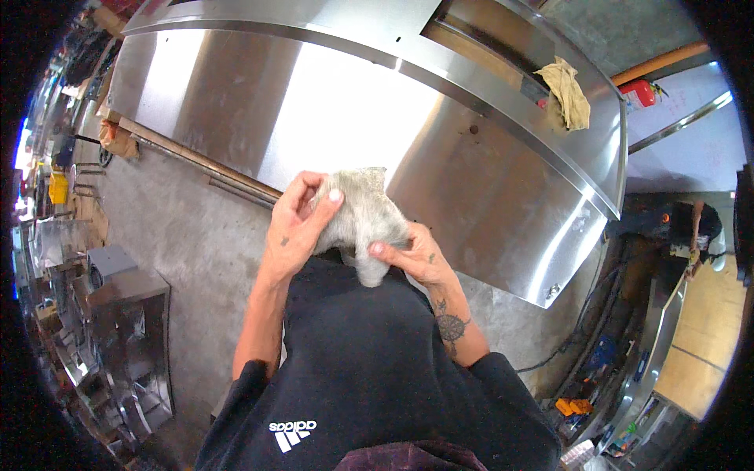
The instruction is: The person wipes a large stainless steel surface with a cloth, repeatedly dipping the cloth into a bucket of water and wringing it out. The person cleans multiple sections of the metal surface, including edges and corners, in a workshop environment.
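A crumpled grey-beige cloth [360, 213] is held up in front of my chest, between both hands. My left hand [298, 221] pinches its left side, thumb on top and fingers behind. Lower down on the right, my right hand [415, 255] grips the cloth's edge with the thumb in front. One end of it hangs down between the hands. Just beyond stands a large stainless steel unit [236, 102] with a broad shiny front panel and an opening in its top. Over the edge of that opening hangs a yellowish cloth [567, 96].
A grey metal cabinet [129, 314] stands on the concrete floor [204, 259] at left. Behind the unit at right is a red fire extinguisher [640, 94]. Another person [703, 228] is at far right by a wooden board [703, 337]. Orange tools [573, 407] lie lower right.
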A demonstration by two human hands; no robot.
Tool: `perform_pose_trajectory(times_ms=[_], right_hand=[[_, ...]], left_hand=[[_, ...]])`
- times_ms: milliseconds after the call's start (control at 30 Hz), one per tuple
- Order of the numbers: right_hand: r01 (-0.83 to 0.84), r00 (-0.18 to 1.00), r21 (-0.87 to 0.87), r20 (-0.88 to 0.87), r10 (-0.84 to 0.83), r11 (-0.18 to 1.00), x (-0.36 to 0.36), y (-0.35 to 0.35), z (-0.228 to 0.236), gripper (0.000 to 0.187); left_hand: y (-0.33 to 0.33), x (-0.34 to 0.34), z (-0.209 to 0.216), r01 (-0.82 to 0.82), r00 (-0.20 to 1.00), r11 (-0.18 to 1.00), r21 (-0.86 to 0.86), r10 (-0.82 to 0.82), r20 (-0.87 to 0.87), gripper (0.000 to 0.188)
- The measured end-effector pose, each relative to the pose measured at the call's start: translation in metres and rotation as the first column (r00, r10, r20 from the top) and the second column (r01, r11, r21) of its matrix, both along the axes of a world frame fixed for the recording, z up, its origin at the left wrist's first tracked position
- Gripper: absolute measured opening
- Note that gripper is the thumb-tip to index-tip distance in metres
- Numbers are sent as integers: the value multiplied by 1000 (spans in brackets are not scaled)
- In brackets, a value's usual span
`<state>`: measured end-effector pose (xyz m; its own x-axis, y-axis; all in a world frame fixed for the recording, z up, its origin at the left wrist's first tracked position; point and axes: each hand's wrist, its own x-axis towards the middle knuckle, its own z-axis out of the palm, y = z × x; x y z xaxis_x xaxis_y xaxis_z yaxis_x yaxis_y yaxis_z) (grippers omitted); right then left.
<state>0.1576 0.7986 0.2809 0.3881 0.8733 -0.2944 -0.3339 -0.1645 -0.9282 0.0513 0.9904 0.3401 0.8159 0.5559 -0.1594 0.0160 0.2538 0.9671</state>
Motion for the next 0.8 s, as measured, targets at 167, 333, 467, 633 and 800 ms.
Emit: perform_pose_trajectory(times_ms=[167,333,467,633,800], right_hand=[[578,768,85,278,-577,811,2,78,2,47],[688,658,-53,466,-591,724,34,145,3,33],[680,100,113,965,-244,725,106,170,-35,32],[667,-60,137,990,-132,732,142,196,-61,29],[739,-72,95,995,-62,666,147,206,-70,25]], left_hand=[[30,21,-50,156,986,983,95,-149,-79,21],[77,10,-73,466,883,818,337,-455,-116,30],[147,-18,-90,595,798,796,111,-568,-200,35],[208,-38,-94,674,711,735,73,-619,-333,35],[237,-43,-100,654,721,757,6,-620,-310,34]])
